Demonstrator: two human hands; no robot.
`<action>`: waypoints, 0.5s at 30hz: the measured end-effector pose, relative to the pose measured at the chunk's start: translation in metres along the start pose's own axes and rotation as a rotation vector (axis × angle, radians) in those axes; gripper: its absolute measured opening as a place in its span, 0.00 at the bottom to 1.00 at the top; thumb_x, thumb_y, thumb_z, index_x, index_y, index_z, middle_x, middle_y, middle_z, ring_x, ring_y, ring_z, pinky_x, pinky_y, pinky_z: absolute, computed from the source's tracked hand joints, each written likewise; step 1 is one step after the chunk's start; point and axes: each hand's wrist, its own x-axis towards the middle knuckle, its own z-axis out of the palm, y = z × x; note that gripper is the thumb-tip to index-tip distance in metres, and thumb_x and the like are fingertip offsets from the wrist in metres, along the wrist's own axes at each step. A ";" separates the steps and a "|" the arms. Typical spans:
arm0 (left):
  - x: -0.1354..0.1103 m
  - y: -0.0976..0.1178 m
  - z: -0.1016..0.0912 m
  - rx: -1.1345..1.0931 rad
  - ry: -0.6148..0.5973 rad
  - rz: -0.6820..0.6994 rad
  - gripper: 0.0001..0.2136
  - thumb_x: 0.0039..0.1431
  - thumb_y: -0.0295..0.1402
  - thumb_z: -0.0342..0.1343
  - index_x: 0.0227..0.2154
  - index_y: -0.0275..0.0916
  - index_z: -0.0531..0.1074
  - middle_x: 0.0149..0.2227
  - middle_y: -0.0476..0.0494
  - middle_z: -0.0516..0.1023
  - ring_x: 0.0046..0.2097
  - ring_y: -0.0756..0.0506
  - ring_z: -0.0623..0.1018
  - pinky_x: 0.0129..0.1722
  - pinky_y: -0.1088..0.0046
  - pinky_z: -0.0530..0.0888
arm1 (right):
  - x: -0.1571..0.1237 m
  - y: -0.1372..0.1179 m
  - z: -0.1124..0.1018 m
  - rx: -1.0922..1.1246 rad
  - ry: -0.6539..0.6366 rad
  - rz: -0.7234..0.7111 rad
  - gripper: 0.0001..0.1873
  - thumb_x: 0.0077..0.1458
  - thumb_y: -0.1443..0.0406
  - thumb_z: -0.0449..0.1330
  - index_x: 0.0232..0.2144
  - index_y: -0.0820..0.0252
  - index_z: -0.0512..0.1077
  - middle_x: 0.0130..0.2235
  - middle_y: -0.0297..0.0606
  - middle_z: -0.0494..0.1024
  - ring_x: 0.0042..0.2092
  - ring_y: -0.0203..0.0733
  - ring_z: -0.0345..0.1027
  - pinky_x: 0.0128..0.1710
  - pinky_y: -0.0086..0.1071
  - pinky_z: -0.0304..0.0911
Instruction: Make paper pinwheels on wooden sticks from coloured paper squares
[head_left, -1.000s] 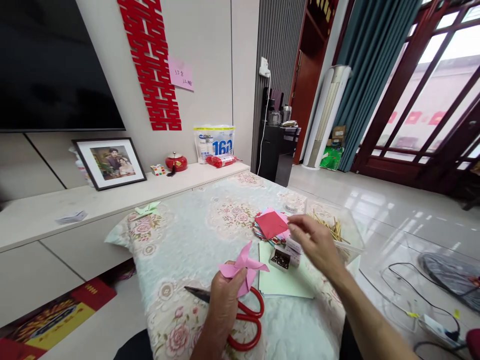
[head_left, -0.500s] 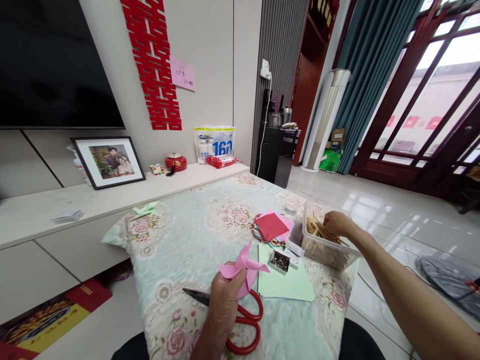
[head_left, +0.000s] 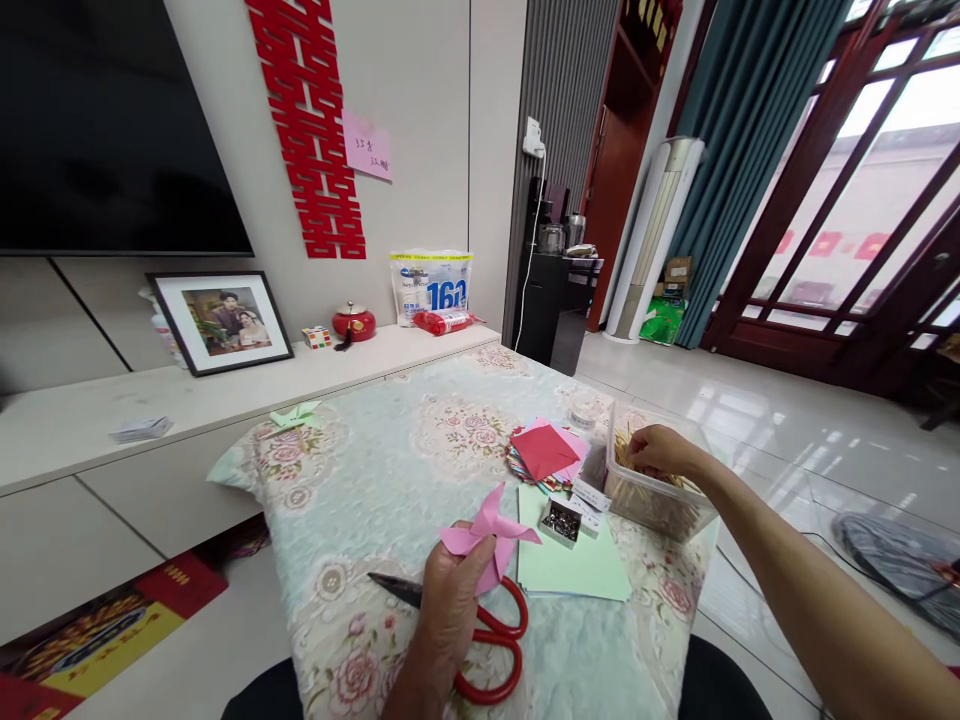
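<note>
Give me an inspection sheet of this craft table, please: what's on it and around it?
Surface: table under a floral cloth.
Job's things: pink paper pinwheel; clear box of sticks.
Clutter: red scissors under the pinwheel hand; green sheet; open pin box on the green sheet; coloured paper stack.
Hands: left hand pinches the pinwheel above the scissors; right hand is in the box among the sticks, grip unclear.
Cables: white cable hangs from a wall plug.
Surroundings: TV, framed photo, red wall cutout, teal curtain, tiled floor.
</note>
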 end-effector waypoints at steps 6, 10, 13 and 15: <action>-0.003 0.009 0.006 -0.060 -0.001 -0.036 0.14 0.37 0.36 0.72 0.26 0.36 0.76 0.25 0.51 0.75 0.29 0.50 0.71 0.31 0.76 0.68 | -0.029 -0.013 -0.052 -0.072 0.380 0.030 0.09 0.52 0.65 0.57 0.30 0.60 0.78 0.31 0.44 0.81 0.33 0.47 0.71 0.29 0.33 0.56; -0.007 0.017 0.011 -0.106 -0.006 -0.042 0.14 0.36 0.35 0.72 0.27 0.37 0.77 0.27 0.50 0.77 0.30 0.49 0.72 0.32 0.75 0.70 | -0.062 -0.044 -0.054 0.359 0.571 -0.124 0.11 0.52 0.57 0.61 0.27 0.58 0.76 0.25 0.36 0.76 0.27 0.41 0.66 0.28 0.33 0.57; -0.009 0.019 0.009 -0.097 -0.012 -0.040 0.12 0.39 0.36 0.71 0.27 0.38 0.76 0.27 0.49 0.77 0.30 0.48 0.73 0.30 0.75 0.69 | -0.074 -0.068 -0.025 0.796 0.352 -0.263 0.13 0.51 0.54 0.63 0.26 0.59 0.74 0.23 0.32 0.70 0.24 0.36 0.61 0.24 0.30 0.56; -0.009 0.020 0.007 -0.068 -0.018 -0.032 0.11 0.41 0.37 0.70 0.25 0.38 0.75 0.25 0.48 0.76 0.29 0.46 0.74 0.28 0.73 0.69 | -0.074 -0.074 -0.007 0.887 0.313 -0.277 0.14 0.49 0.54 0.64 0.25 0.59 0.73 0.23 0.31 0.70 0.25 0.36 0.61 0.25 0.29 0.57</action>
